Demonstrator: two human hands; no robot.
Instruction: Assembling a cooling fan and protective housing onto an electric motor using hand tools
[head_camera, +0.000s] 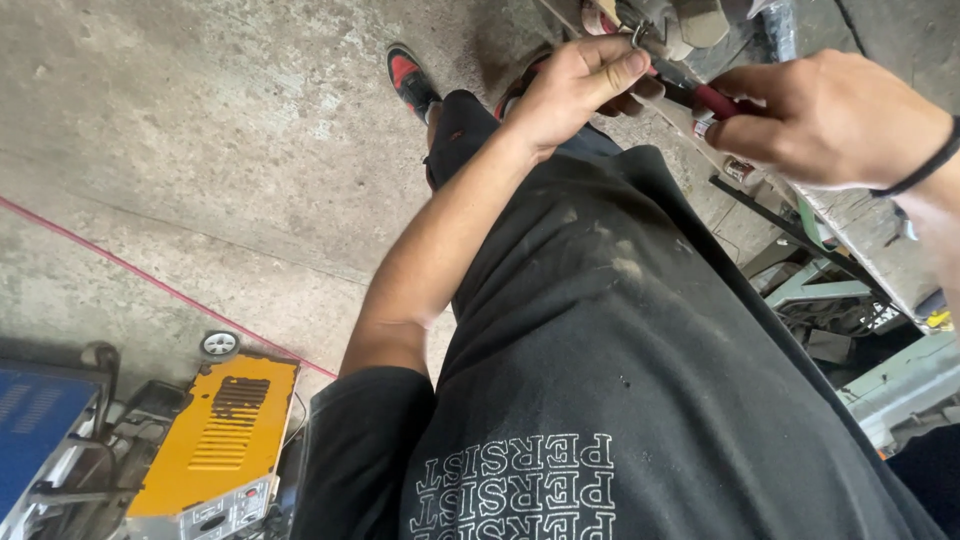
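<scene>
My left hand (575, 85) is raised in front of my black shirt, with thumb and fingers pinched on a small metal part (640, 38) at the top of the view. My right hand (835, 120), which has a black band at the wrist, is closed on a red-handled tool (715, 100). The tool's tip points toward the same metal part, beside my left thumb. Both hands meet at the edge of a worn metal bench (850, 215). The tool's tip is hidden behind my left fingers.
Bare concrete floor with a thin red line (150, 280) lies to the left. A yellow machine (215, 430) and a blue case (40, 410) stand at the lower left, near a small wheel (219, 344). My red-and-black shoe (410, 80) shows above. Green metal framing (830, 290) sits under the bench.
</scene>
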